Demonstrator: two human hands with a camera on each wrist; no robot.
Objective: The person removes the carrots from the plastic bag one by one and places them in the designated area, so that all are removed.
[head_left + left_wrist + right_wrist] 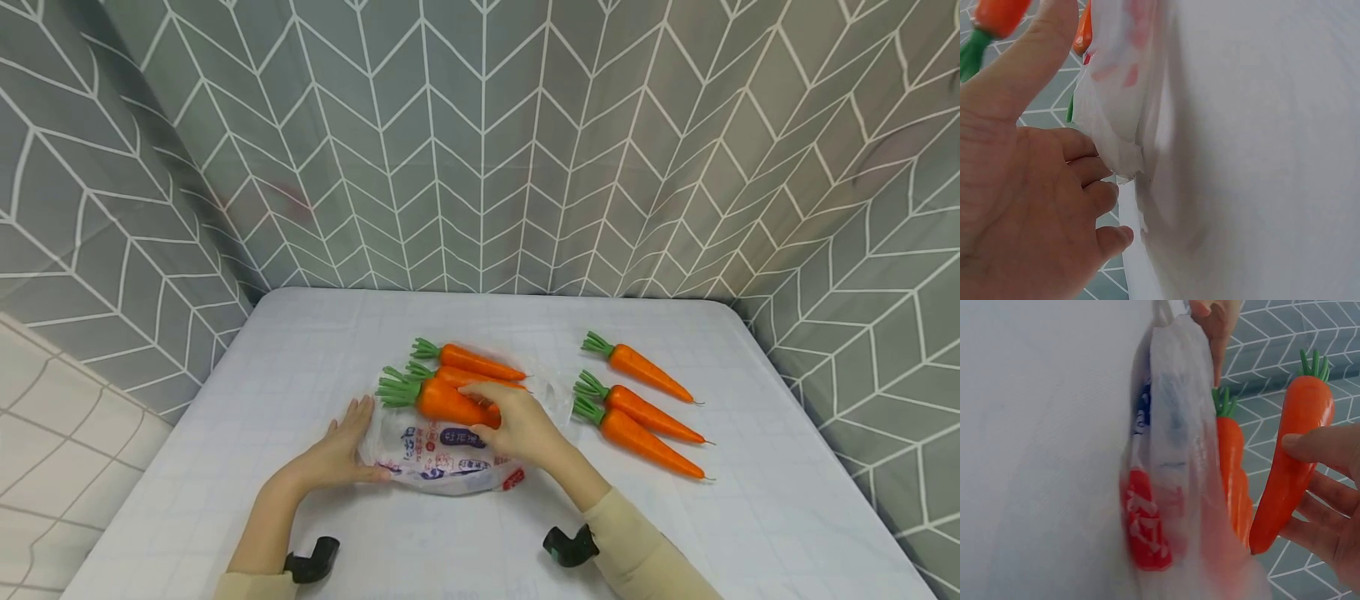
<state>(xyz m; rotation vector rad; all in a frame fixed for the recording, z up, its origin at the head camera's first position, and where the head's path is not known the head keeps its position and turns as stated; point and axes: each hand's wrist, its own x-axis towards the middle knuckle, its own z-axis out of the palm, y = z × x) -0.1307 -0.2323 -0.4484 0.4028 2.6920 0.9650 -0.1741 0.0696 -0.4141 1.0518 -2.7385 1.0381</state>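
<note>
In the head view my right hand holds an orange carrot with a green top, over a white plastic bag printed in blue and red. From the right wrist view, the thumb and fingers grip the held carrot around its body. Beyond the held one, two more carrots lie on the bag. At the bag's left edge rests my left hand, fingers spread and thumb along the near side. The left wrist view has the left fingertips right at the bag's edge, holding nothing.
To the right, three more carrots lie slanted on the white-covered table. A grey curtain with white zigzag lines stands behind and beside the table. Black wrist-worn pieces sit at both forearms.
</note>
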